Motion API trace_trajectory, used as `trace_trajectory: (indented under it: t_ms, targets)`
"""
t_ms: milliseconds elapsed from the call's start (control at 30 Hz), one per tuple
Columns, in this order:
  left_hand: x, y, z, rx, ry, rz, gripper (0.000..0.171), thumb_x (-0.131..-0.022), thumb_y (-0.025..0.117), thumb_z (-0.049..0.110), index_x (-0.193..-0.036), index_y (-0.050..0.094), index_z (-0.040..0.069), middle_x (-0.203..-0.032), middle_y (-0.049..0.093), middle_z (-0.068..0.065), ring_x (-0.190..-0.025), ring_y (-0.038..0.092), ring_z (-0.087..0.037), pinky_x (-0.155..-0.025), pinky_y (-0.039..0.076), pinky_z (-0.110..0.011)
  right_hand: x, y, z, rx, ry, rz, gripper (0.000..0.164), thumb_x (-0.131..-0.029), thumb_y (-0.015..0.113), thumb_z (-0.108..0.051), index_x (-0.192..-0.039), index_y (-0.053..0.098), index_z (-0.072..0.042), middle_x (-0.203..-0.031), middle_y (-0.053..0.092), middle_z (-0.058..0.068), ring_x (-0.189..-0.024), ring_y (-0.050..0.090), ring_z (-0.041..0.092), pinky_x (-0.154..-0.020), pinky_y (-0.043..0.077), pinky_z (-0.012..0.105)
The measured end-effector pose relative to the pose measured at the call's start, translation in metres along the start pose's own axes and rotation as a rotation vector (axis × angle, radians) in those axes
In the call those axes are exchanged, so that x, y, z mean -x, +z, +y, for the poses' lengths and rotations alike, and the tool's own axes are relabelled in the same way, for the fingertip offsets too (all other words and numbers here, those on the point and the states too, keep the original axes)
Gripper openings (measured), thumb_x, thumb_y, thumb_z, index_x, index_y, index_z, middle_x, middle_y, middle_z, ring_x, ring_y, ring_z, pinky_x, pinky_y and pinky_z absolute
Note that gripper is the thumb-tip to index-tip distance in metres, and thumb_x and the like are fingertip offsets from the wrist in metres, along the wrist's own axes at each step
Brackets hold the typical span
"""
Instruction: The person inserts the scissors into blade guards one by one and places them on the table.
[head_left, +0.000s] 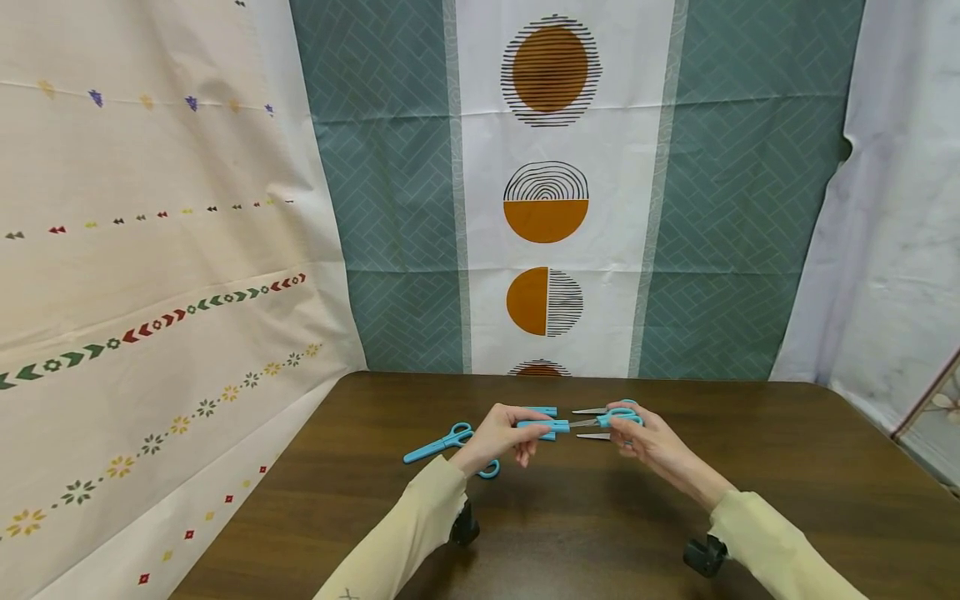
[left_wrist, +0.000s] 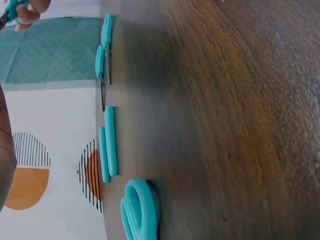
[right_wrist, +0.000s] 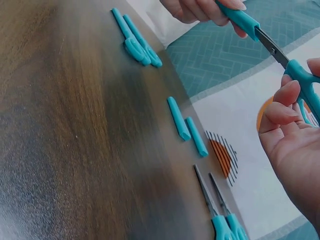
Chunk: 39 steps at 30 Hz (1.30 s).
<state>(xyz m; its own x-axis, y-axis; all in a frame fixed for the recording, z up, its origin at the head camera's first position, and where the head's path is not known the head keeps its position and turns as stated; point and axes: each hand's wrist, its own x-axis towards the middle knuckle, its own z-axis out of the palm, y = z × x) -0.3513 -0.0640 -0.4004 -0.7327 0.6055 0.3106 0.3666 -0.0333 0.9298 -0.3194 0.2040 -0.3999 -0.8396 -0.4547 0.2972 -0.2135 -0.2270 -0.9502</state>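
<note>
In the head view my left hand (head_left: 495, 435) pinches a light blue scissor cover (head_left: 557, 426) held above the table. My right hand (head_left: 656, 448) grips a pair of blue-handled scissors (head_left: 621, 417) by the handles. The right wrist view shows the tips of the scissors' blades (right_wrist: 270, 46) inside the mouth of the cover (right_wrist: 245, 20), with the pivot and the blade length near the handles bare. In the left wrist view only the edge of my left hand (left_wrist: 5, 155) shows, and what it holds is out of frame.
On the brown wooden table (head_left: 570, 533), two covered pairs of scissors (right_wrist: 137, 42) lie at the left. Two loose blue covers (right_wrist: 178, 118) lie in the middle, towards the far edge. Two bare-bladed pairs of scissors (right_wrist: 220, 220) lie at the right. Patterned cloths (head_left: 397, 192) hang behind.
</note>
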Motion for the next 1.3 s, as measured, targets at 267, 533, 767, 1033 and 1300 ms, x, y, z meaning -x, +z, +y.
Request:
trace_trajectory:
  t_ms: [267,533,767,1033,1300]
  targets:
    - [-0.001,0.003,0.003,-0.020,0.003,-0.009,0.024,-0.087,0.062,0.014,-0.107,0.065,0.001,-0.058,0.056,-0.013,-0.042,0.052,-0.018,-0.044,0.047,-0.030,-0.001,0.003,0.004,0.009,-0.015,0.017,0.023,-0.096,0.044,-0.008,-0.116,0.037,0.001,-0.080,0.051,0.000,-0.067,0.044,0.011,-0.054,0.028,0.023]
    - [-0.003,0.004,0.002,-0.003,0.001,-0.004,0.022,-0.088,0.061,0.013,-0.106,0.066,0.001,-0.059,0.055,-0.018,-0.042,0.052,-0.017,-0.044,0.047,-0.030,-0.002,0.010,0.001,0.041,0.022,0.068,0.033,-0.095,0.047,-0.011,-0.119,0.032,0.006,-0.077,0.048,0.003,-0.066,0.043,0.012,-0.056,0.022,0.032]
    - [-0.003,0.005,0.002,-0.015,0.007,0.001,0.022,-0.088,0.061,0.015,-0.106,0.066,0.003,-0.060,0.055,-0.018,-0.042,0.052,-0.017,-0.046,0.048,-0.045,-0.003,0.010,0.002,0.032,0.006,0.049,0.030,-0.096,0.045,-0.008,-0.119,0.032,0.006,-0.075,0.047,0.004,-0.062,0.040,0.012,-0.056,0.020,0.033]
    - [-0.005,0.008,0.000,-0.013,0.015,0.002,0.024,-0.088,0.061,0.015,-0.108,0.065,0.003,-0.060,0.055,-0.016,-0.043,0.052,-0.016,-0.048,0.047,-0.050,-0.004,0.010,0.004,0.035,-0.027,0.017,0.027,-0.097,0.041,-0.008,-0.119,0.032,0.005,-0.074,0.046,0.004,-0.060,0.036,0.013,-0.056,0.019,0.036]
    - [-0.007,0.011,-0.003,-0.023,-0.001,0.015,0.025,-0.089,0.059,0.015,-0.109,0.064,0.001,-0.060,0.056,-0.011,-0.044,0.054,-0.016,-0.046,0.047,-0.029,-0.005,0.012,0.006,0.032,-0.021,0.034,0.034,-0.097,0.041,-0.006,-0.122,0.025,0.010,-0.072,0.043,0.004,-0.060,0.037,0.012,-0.056,0.020,0.035]
